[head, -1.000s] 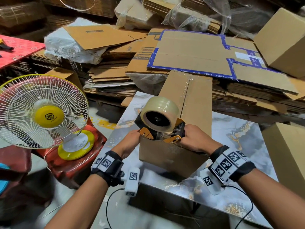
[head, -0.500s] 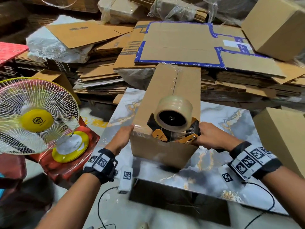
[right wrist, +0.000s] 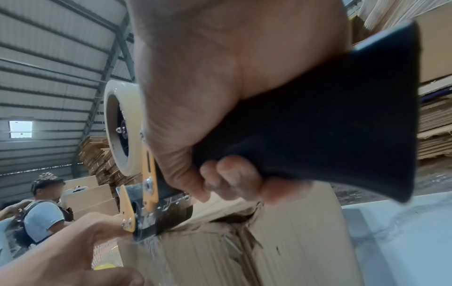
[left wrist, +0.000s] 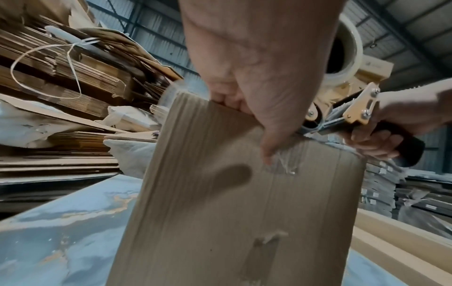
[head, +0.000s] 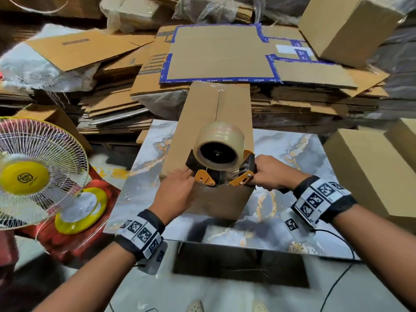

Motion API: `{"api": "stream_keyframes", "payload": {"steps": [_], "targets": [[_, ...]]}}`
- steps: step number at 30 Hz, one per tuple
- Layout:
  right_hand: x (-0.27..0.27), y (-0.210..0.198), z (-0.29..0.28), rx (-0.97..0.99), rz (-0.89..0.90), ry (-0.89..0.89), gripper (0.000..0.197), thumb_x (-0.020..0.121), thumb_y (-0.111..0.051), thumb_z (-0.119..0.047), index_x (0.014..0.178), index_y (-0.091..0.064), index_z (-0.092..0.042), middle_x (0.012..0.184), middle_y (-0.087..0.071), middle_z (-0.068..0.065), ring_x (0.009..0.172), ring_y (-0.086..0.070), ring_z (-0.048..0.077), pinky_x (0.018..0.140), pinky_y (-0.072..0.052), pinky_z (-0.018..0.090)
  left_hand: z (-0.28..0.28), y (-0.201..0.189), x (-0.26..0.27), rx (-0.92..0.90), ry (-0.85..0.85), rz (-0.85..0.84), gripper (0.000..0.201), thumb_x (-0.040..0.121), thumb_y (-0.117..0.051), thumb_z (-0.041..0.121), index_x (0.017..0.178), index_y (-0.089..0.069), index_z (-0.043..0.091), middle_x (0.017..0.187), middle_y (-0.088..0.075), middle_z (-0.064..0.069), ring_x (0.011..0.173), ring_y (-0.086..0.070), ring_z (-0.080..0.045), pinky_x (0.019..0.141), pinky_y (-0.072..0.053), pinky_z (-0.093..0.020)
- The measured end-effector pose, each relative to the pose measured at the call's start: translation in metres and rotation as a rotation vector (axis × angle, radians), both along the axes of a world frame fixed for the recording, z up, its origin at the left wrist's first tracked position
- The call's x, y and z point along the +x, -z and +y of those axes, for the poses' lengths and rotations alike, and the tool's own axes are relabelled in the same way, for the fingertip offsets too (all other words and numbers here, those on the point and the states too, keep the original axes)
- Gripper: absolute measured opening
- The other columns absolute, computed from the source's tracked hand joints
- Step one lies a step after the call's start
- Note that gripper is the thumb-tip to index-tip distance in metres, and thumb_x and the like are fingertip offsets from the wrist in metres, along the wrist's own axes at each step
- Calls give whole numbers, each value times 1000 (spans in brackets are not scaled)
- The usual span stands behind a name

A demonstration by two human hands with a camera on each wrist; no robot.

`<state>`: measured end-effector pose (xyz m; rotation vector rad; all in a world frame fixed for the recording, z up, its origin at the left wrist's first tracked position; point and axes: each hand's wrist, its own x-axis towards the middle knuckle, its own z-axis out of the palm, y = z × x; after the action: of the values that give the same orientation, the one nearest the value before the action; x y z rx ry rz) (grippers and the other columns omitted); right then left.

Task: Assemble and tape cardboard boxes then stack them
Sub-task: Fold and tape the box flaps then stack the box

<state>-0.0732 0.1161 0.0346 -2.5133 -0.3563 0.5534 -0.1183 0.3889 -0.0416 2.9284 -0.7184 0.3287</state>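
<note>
Flattened cardboard stacks [head: 117,102] surround our marble-patterned table [head: 292,154], on which the cardboard box [head: 209,113] lies. Our right hand [head: 272,174] clenches the tape dispenser [head: 221,161] handle at the box's near top edge. Our left hand [head: 175,192] rests fingers on top, thumb pressing tape onto the near face.

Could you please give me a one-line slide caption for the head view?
Right hand runs a tape gun off the box end while the left hand steadies it.
</note>
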Motion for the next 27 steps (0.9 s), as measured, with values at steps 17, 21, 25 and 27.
{"api": "stream_keyframes", "payload": {"steps": [17,21,25,27], "targets": [[-10,-6,-90,-64,-28,6,35,84,-71,-21,56,-52,-12,47,-51,0,40,-44,13,46,-39,27,-34,9,-3,54,-126,47,63,85,-75,23,140,-52,1,148,-51,-21,139,-46,-37,117,-32,-46],[-11,-6,-89,-58,-57,-11,38,84,-70,-18,53,-48,-17,41,-47,-5,35,-42,6,47,-35,24,-81,7,-9,151,-19,56,44,94,-62,36,125,-61,5,136,-57,-18,134,-47,-35,121,-24,-46],[-10,-6,-94,-41,-81,-41,39,85,-71,-21,53,-48,-20,39,-50,-8,38,-47,4,46,-35,23,-99,9,-12,195,-32,33,34,90,-66,42,86,-68,8,101,-66,-17,106,-60,-34,111,-43,-48],[-10,-4,-95,-47,-92,-62,38,84,-71,-23,55,-47,-20,46,-50,-6,43,-48,7,48,-35,24,-100,16,-9,159,-56,-15,31,87,-71,41,87,-71,10,98,-66,-12,103,-60,-29,105,-45,-42]]}}
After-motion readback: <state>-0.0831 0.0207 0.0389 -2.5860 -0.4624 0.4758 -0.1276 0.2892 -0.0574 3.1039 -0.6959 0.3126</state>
